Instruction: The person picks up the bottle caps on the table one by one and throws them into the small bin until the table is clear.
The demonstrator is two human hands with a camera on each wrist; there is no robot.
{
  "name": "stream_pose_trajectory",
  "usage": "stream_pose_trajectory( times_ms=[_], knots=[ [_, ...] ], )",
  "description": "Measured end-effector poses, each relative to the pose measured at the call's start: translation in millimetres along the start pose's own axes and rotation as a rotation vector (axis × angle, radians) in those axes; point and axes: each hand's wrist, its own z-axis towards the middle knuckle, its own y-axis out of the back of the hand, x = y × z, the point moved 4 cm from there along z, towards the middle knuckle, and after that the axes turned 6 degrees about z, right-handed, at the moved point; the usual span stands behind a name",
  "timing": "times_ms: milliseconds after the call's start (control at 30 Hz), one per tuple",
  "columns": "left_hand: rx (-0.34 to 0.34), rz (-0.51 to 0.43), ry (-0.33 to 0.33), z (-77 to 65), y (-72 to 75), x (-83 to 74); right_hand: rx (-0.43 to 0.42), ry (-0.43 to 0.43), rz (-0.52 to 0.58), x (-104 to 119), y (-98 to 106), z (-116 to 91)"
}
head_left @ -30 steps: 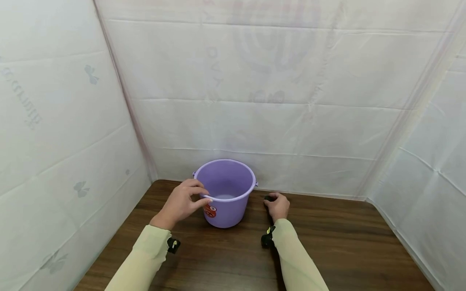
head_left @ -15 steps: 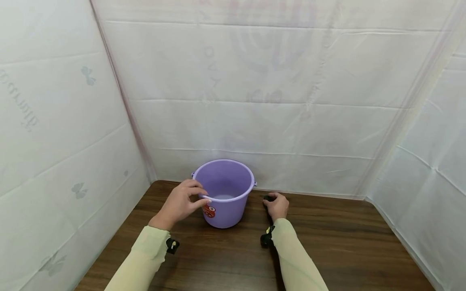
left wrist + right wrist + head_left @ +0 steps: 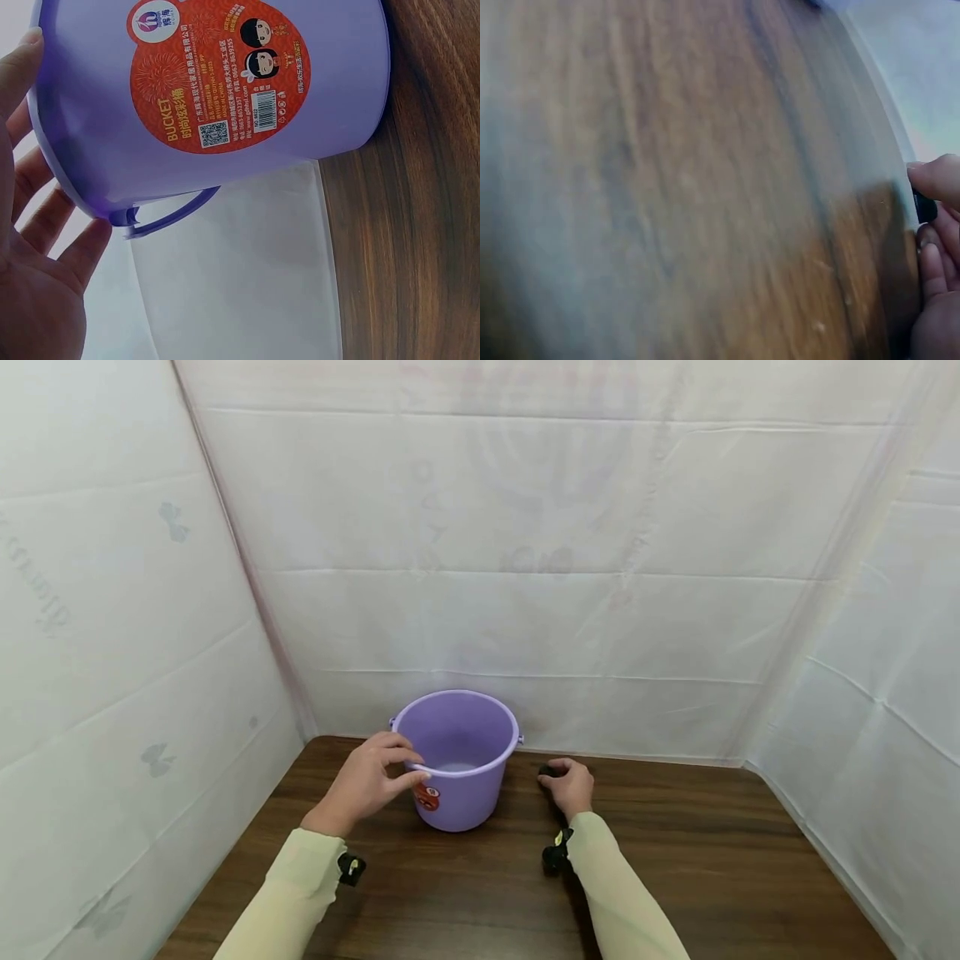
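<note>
A purple plastic bucket [image 3: 459,797] stands upright on the wooden table against the back wall. Its red label [image 3: 217,75] shows large in the left wrist view, beside part of a purple handle [image 3: 176,217]. My left hand [image 3: 367,779] holds the bucket's near-left rim, thumb on the outer side and fingers reaching over the edge. To the right of the bucket, my right hand [image 3: 572,787] pinches a small black object [image 3: 925,207] between thumb and fingers, close over the table. Most of that object is covered by the fingers, and I cannot tell its kind.
White printed sheeting forms a back wall [image 3: 540,610], a left wall [image 3: 135,693] and a right wall [image 3: 885,693] around the wooden table [image 3: 465,893]. A black wrist camera [image 3: 350,867] sits on the left sleeve, another black camera [image 3: 555,858] on the right.
The head view has turned slightly, so the scene sits a little further left. The right forearm has shifted slightly right. Both hands keep their holds, and the bucket stays in place.
</note>
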Motion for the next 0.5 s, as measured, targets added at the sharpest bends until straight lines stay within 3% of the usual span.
stream_pose_trajectory(
  times_ms=[500],
  knots=[
    [-0.032, 0.008, -0.037, -0.4, 0.5, -1.1, 0.115, 0.052, 0.011, 12.1, 20.3, -10.6]
  ],
)
